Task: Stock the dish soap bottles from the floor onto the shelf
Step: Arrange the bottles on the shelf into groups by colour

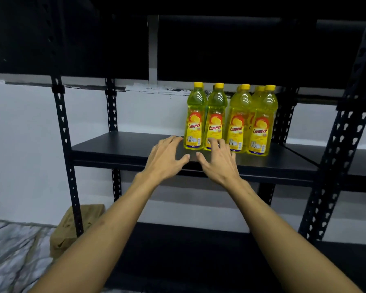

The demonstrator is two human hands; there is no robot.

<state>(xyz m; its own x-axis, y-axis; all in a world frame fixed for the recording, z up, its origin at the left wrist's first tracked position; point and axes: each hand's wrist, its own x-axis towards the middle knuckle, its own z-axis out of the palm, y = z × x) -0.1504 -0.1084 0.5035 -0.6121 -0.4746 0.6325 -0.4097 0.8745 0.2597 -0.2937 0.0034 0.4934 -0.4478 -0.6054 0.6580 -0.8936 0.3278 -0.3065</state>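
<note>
Here the dish soap bottles (pixel 230 119) stand upright on the black shelf (pixel 123 149), gathered toward its right half and set back from the front edge; four yellow bottles with yellow caps make a front row, and at least two more caps show behind the right-hand pair, so a second row sits toward the back edge. The bottles stand close together, the two on the right nearly touching each other, with a narrow gap between the left pair and the right pair. Both bare hands reach over the shelf's front edge, palms down. The left hand (pixel 167 158) is spread wide with fingers apart, holding nothing, its fingertips just beside the base of the leftmost bottle (pixel 194 121) at the lower left; whether they touch it cannot be told. The right hand (pixel 219 161) is likewise spread and empty, its fingers lying in front of the base of the second bottle (pixel 215 121) and covering part of its label; contact there cannot be told either. The left part of the shelf is bare. Below, near the rack's left front post (pixel 67 157), a crumpled brown bag (pixel 87 216) sits on the floor (pixel 13 250) against the white wall (pixel 23 144)
</note>
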